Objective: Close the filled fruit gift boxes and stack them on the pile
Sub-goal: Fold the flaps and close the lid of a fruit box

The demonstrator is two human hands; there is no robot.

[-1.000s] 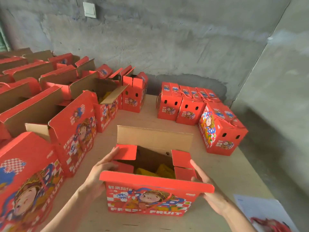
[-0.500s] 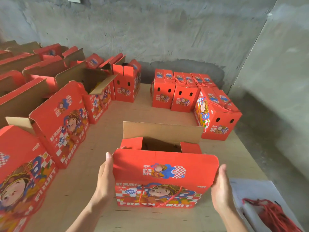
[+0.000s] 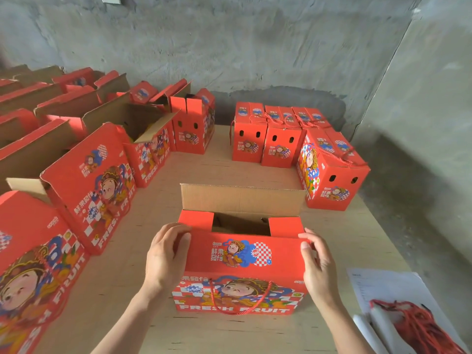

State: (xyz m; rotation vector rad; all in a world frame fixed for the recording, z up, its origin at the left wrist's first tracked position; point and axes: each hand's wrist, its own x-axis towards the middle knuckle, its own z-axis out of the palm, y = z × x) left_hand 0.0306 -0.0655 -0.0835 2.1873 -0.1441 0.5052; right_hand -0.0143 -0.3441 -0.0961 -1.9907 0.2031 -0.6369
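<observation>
1. The fruit gift box (image 3: 240, 290) stands on the worktop (image 3: 255, 172) directly in front of you. Its printed front faces you, and a red cord handle (image 3: 237, 306) hangs down that face.
2. Your left grip (image 3: 166, 256) curls round the left end of the near flap (image 3: 242, 254), with the fingers over its edge.
3. Your right grip (image 3: 316, 267) holds the right end of the same flap, thumb on top and fingers wrapped down the side.
4. The near flap lies folded over the front half of the opening. Two small side flaps (image 3: 196, 219) are turned in behind it, and the far flap (image 3: 242, 200) stands upright, showing brown cardboard.
5. The remaining gap is dark, so you cannot tell what is inside.
6. A row of closed boxes (image 3: 275, 139) stands by the wall, with one more closed box (image 3: 332, 175) just beside it on the right.
7. Open boxes (image 3: 97, 180) line the left side.
8. A paper sheet (image 3: 383, 284) and a bundle of red cords (image 3: 419, 325) lie at the near right corner.
</observation>
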